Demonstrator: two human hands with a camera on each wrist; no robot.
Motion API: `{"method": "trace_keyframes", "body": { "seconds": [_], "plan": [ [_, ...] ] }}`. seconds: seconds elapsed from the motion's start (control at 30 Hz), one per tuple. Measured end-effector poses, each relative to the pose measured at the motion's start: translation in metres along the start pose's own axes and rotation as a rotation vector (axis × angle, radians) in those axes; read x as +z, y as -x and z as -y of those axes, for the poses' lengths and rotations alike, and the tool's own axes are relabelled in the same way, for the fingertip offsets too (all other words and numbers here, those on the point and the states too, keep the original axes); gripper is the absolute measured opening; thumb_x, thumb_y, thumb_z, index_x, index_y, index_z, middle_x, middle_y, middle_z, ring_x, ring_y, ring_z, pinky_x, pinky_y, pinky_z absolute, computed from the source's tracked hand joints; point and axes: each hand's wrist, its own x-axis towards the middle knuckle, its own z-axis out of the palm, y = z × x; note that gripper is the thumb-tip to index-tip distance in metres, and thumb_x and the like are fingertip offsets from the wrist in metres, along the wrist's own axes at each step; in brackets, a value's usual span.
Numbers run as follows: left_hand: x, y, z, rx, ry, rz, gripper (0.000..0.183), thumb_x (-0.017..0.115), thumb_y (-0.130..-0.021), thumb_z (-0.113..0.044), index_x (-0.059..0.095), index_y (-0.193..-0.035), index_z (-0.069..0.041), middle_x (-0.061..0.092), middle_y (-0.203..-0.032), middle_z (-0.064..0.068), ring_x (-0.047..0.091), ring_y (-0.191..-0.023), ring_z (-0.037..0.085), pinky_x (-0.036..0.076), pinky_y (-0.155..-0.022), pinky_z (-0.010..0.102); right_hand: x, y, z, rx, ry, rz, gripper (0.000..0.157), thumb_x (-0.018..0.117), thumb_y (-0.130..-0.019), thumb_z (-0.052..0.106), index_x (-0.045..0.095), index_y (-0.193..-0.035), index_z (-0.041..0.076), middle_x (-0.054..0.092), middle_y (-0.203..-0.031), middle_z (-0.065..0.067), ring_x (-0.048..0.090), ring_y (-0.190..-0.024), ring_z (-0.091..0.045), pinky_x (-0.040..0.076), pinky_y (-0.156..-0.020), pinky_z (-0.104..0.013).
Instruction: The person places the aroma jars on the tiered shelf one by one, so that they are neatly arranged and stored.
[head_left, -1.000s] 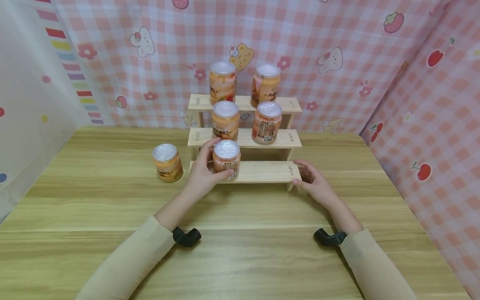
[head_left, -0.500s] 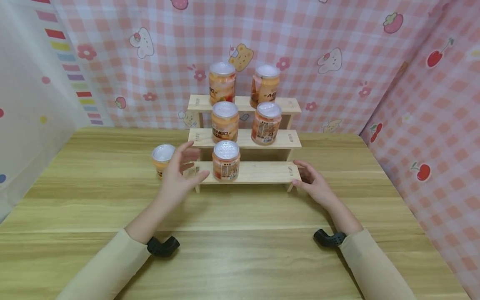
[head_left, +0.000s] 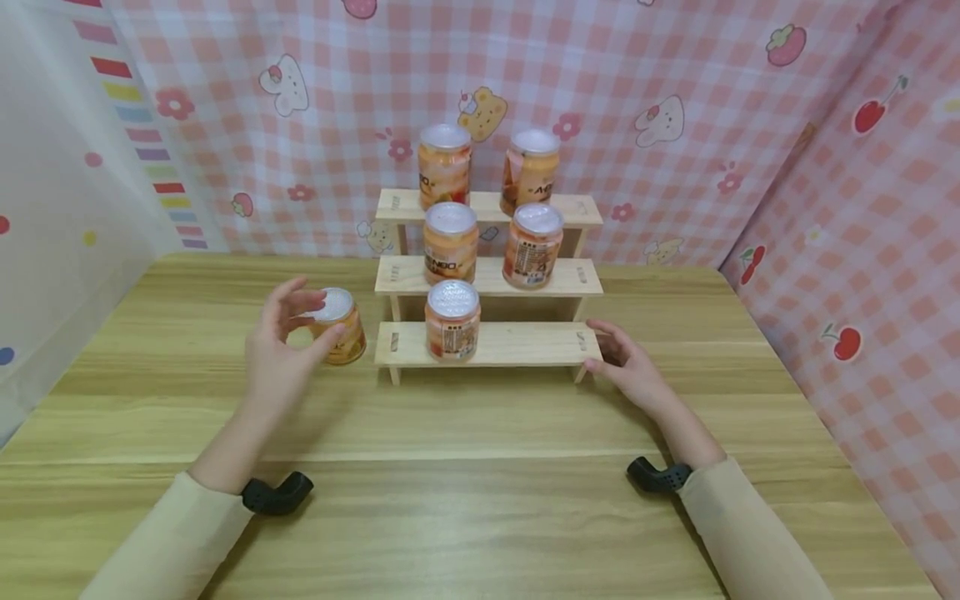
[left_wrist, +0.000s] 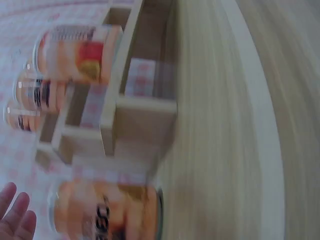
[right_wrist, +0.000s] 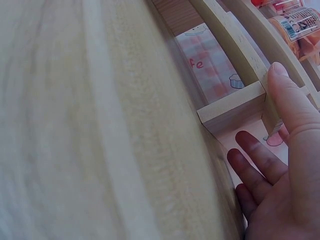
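A three-tier wooden display stand (head_left: 517, 343) holds several orange-labelled cans with silver lids. One can (head_left: 453, 325) stands on the left part of its lowest step. My right hand (head_left: 628, 367) grips the right end of that step between thumb and index finger; in the right wrist view the thumb (right_wrist: 287, 95) lies along the plank and the other fingers hang free below it. Left of the stand, another can (head_left: 347, 337) sits upright on the table. Around it my left hand (head_left: 281, 342) is spread, thumb in front and fingers overlapping the lid's left side.
Two cans stand on the middle step, among them a can (head_left: 534, 246) at right. Two more, including a can (head_left: 446, 167), occupy the top step. A pink checked curtain (head_left: 315, 150) hangs behind the wooden table (head_left: 480, 500).
My left hand has let go of the can on the lowest step and moved left to the can on the table. The right hand has stayed at the step's end.
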Motion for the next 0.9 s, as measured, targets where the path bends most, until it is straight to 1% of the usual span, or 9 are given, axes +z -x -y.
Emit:
{"method": "trace_keyframes", "body": {
  "seconds": [0.07,0.13,0.27,0.37,0.47,0.53,0.6,0.77,0.9],
  "plan": [
    [-0.005,-0.001,0.006,-0.033,-0.024,-0.026,0.062,0.073,-0.078,0.009,0.048,-0.133,-0.003,0.061,-0.113,0.016,0.056,-0.100,0.015,0.043,-0.083,0.026,0.000,0.000,-0.001,0.000,-0.010,0.004,0.060,0.064,-0.091,0.002,0.036,-0.145,0.002,0.050,-0.130,-0.029,0.051,-0.113,-0.018,0.040,-0.091,-0.022],
    [-0.010,-0.003,0.013,-0.079,-0.048,-0.048,0.061,0.074,-0.079,0.005,0.048,-0.133,-0.004,0.060,-0.111,0.008,0.054,-0.099,0.015,0.040,-0.081,0.027,0.000,0.000,-0.002,-0.004,-0.021,0.007,0.061,0.063,-0.091,0.002,0.035,-0.145,0.002,0.050,-0.130,-0.029,0.051,-0.112,-0.017,0.041,-0.090,-0.022],
    [-0.017,-0.005,0.025,-0.168,-0.092,-0.041,0.062,0.074,-0.081,-0.001,0.045,-0.136,-0.006,0.054,-0.112,-0.004,0.049,-0.101,0.018,0.036,-0.081,0.028,0.000,0.000,-0.004,-0.009,-0.036,0.008,0.060,0.063,-0.091,0.001,0.035,-0.145,0.001,0.049,-0.130,-0.029,0.052,-0.111,-0.015,0.042,-0.089,-0.022],
    [-0.020,-0.006,0.035,-0.214,-0.112,0.011,0.068,0.073,-0.082,-0.002,0.039,-0.140,-0.005,0.052,-0.122,0.004,0.047,-0.109,0.025,0.036,-0.086,0.033,-0.001,-0.001,-0.004,-0.011,-0.037,0.006,0.060,0.063,-0.091,0.002,0.036,-0.144,0.001,0.049,-0.130,-0.029,0.051,-0.112,-0.015,0.042,-0.090,-0.021],
    [-0.021,-0.006,0.044,-0.252,-0.106,0.076,0.076,0.074,-0.083,-0.004,0.031,-0.146,-0.004,0.046,-0.134,0.017,0.043,-0.120,0.033,0.036,-0.095,0.045,-0.001,-0.001,-0.003,-0.005,-0.037,0.007,0.060,0.063,-0.091,0.002,0.035,-0.145,0.001,0.049,-0.131,-0.029,0.050,-0.114,-0.018,0.041,-0.091,-0.021],
    [-0.021,-0.005,0.049,-0.284,-0.097,0.119,0.081,0.074,-0.084,-0.007,0.025,-0.149,-0.004,0.041,-0.140,0.021,0.039,-0.126,0.037,0.034,-0.099,0.052,-0.001,-0.001,-0.002,0.004,-0.039,0.007,0.060,0.064,-0.091,0.002,0.036,-0.145,0.002,0.049,-0.131,-0.028,0.049,-0.115,-0.021,0.041,-0.091,-0.022],
    [-0.021,-0.003,0.053,-0.314,-0.076,0.156,0.086,0.075,-0.084,-0.010,0.021,-0.150,-0.005,0.036,-0.144,0.022,0.034,-0.130,0.038,0.031,-0.102,0.057,0.000,-0.001,-0.002,0.011,-0.037,0.010,0.060,0.063,-0.091,0.002,0.035,-0.145,0.002,0.048,-0.132,-0.028,0.049,-0.116,-0.025,0.041,-0.091,-0.022],
    [-0.019,0.001,0.058,-0.374,-0.021,0.204,0.092,0.075,-0.085,-0.014,0.013,-0.153,-0.007,0.029,-0.150,0.019,0.029,-0.135,0.037,0.027,-0.106,0.057,0.000,0.000,-0.002,0.013,-0.032,0.014,0.061,0.063,-0.091,0.001,0.035,-0.145,0.001,0.048,-0.132,-0.029,0.047,-0.118,-0.030,0.041,-0.091,-0.022],
    [-0.018,0.003,0.061,-0.408,0.015,0.218,0.094,0.073,-0.086,-0.017,0.009,-0.154,-0.010,0.026,-0.152,0.019,0.027,-0.136,0.036,0.026,-0.107,0.055,-0.001,0.000,-0.003,0.005,-0.024,0.007,0.061,0.064,-0.091,0.003,0.036,-0.144,0.002,0.049,-0.131,-0.029,0.049,-0.117,-0.027,0.042,-0.090,-0.021]
  ]
}}
